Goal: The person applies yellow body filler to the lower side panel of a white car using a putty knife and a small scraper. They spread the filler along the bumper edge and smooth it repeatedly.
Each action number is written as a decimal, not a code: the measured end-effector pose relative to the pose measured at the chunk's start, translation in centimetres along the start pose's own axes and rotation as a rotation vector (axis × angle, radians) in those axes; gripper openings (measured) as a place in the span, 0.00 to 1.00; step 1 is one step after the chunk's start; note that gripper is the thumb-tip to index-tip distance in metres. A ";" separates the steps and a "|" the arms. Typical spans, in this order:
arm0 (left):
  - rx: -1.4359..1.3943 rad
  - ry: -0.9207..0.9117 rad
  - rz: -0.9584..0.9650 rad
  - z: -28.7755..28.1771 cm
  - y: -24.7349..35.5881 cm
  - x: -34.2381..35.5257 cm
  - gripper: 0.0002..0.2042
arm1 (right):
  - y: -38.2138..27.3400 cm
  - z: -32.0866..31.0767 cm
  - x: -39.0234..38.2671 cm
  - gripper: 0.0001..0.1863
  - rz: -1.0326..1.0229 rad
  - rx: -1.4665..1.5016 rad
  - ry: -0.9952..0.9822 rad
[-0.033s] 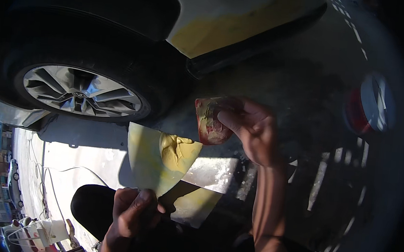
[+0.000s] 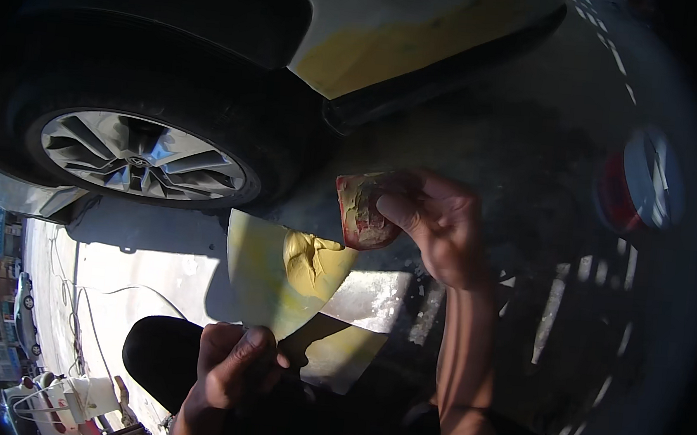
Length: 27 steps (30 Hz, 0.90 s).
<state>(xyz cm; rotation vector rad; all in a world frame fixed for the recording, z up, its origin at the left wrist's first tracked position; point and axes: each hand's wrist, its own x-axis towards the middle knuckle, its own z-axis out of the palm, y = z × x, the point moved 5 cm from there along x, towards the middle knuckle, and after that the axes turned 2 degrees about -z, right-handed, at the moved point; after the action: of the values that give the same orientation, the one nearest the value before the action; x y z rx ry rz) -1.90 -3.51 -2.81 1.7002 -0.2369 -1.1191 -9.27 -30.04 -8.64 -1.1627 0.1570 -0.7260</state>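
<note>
While a car wheel (image 2: 139, 161) stands at the left, the left hand (image 2: 229, 366) grasps a pale, fan-shaped board (image 2: 259, 278) by its narrow end, the long axis running away from the body, broad edge foremost. Yellow putty (image 2: 304, 262) lies on its right half, near a smeared red spreader (image 2: 357, 210) whose free edge faces left, pinched in the fingers of the right hand (image 2: 448, 233).

Pale tapered board (image 2: 257, 272), yellow putty mound (image 2: 305, 262) near its edge, smeared red spreader (image 2: 360, 217) alongside
</note>
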 end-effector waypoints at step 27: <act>0.044 0.045 0.136 0.4 -0.3 0.8 0.26 | 1.4 -4.0 -0.4 0.13 0.074 0.043 0.117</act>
<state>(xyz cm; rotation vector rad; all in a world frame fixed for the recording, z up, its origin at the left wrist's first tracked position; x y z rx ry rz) -1.90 -4.18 -3.58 1.7194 -0.3462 -0.9811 -10.84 -32.61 -11.62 -1.0687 0.2800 -0.7283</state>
